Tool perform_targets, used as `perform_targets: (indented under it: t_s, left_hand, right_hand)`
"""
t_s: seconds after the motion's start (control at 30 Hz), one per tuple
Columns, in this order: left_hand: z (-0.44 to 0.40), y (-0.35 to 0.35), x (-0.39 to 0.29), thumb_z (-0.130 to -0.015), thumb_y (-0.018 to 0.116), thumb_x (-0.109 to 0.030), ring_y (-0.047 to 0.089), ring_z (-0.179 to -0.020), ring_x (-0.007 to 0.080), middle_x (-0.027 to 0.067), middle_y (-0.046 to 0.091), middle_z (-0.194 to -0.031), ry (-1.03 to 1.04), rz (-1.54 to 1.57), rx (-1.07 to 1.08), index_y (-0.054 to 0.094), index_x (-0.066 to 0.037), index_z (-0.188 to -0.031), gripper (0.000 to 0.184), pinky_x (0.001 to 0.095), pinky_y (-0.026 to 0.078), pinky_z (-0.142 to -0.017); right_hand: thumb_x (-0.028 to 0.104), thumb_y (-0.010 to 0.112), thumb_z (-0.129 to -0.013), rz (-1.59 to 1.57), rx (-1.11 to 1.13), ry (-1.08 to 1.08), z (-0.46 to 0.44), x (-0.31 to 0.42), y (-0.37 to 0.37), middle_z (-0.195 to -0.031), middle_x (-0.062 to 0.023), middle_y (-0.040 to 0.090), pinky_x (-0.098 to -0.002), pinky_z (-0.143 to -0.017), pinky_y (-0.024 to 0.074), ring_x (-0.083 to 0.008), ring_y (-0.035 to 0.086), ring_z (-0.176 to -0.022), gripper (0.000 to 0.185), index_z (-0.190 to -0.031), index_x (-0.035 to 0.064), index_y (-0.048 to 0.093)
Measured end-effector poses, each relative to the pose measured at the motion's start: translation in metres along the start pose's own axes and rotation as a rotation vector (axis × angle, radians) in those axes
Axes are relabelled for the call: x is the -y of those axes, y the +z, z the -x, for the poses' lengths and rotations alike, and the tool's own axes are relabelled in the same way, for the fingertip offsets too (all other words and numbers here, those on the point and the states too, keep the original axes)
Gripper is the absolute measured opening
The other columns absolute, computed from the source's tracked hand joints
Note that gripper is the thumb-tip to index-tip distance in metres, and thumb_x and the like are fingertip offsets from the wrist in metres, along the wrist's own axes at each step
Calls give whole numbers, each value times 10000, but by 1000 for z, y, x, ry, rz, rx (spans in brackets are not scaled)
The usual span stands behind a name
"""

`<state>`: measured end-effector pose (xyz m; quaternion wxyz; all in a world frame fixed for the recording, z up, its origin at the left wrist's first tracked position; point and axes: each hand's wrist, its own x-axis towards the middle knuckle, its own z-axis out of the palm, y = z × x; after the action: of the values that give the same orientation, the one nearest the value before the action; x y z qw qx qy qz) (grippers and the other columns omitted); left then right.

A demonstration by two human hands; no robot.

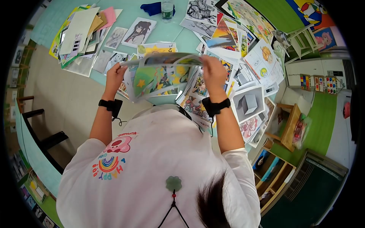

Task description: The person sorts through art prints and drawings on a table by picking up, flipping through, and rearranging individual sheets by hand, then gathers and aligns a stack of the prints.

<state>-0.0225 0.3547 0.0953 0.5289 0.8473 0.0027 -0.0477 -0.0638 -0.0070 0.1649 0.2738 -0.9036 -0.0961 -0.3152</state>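
Observation:
My left hand (114, 77) and my right hand (214, 74) are closed on opposite ends of a few picture sheets (161, 78), raised above the near table edge. Yellow stars on green show on the lower part. The sheets' upper edge bows upward and is blurred; how many there are I cannot tell. Just beyond them lies a yellow picture (157, 48) on the table. Past it rests a drawing of a dark-haired figure (140, 32). Under and beside my right hand spread many overlapping prints, among them a colourful cartoon poster (195, 106) and a grey cube drawing (248, 103).
A pile of papers and folders (81, 36) covers the table's left end. At the back stand a water bottle (167, 10) and a dark blue cloth (151, 8). Wooden stools (287, 127), shelves (270, 174) and a chalkboard (304, 193) are to my right; a dark chair (53, 140) is left.

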Motion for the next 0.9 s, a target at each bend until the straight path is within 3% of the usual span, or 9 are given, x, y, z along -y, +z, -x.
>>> perform_targets:
  t_s: [0.1, 0.3, 0.4, 0.5, 0.7, 0.8, 0.9]
  left_hand:
    - [-5, 3, 27, -861, 583, -73, 489, -574, 33, -13, 578, -731, -65, 95, -40, 601, 1, -967, 130, 193, 372, -482]
    - [9, 19, 86, -878, 567, -95, 444, -529, 38, -35, 533, -669, -289, 412, -79, 576, -15, -1035, 176, 200, 344, -466]
    - [18, 32, 116, -885, 549, -90, 513, -604, 65, -6, 570, -798, -407, 546, -92, 533, -26, -1121, 245, 202, 418, -499]
    - [35, 40, 105, -882, 551, -94, 558, -687, 84, 4, 577, -862, -450, 561, -105, 510, -47, -1162, 287, 204, 467, -555]
    - [37, 34, 114, -882, 550, -107, 591, -809, 103, 22, 589, -962, -497, 489, 0, 497, -93, -1198, 321, 221, 505, -639]
    - [37, 39, 109, -888, 538, -99, 601, -725, 112, 32, 608, -916, -493, 537, -64, 519, -54, -1151, 267, 221, 491, -561]
    - [37, 41, 109, -888, 539, -101, 601, -719, 111, 34, 606, -904, -511, 499, -66, 521, -57, -1147, 263, 219, 489, -560]
  right_hand:
    - [73, 548, -851, -283, -234, 501, 1, -28, -14, -717, -109, 595, -312, -599, 456, -176, 572, -648, 118, -899, -23, 597]
    - [89, 524, -843, -90, -167, 834, 112, -188, -4, -659, -77, 554, -287, -540, 415, -121, 486, -567, 157, -847, -56, 585]
    - [79, 529, -833, -70, -56, 989, 151, -195, -5, -653, -73, 566, -283, -535, 418, -121, 502, -566, 150, -847, -60, 584]
    - [83, 584, -816, -147, -216, 1155, 191, -216, 18, -686, -74, 613, -285, -551, 455, -143, 571, -598, 139, -835, -54, 601]
    - [121, 602, -823, -70, -123, 1170, 196, -223, 24, -735, -112, 634, -305, -595, 480, -180, 605, -639, 177, -868, -51, 604]
    - [190, 673, -765, -136, -79, 1126, 191, -226, 26, -729, -134, 640, -316, -615, 486, -223, 616, -636, 276, -872, -55, 604]
    - [279, 761, -650, 120, 134, 1101, 184, -215, 18, -851, -190, 628, -350, -710, 497, -293, 622, -776, 467, -931, -52, 591]
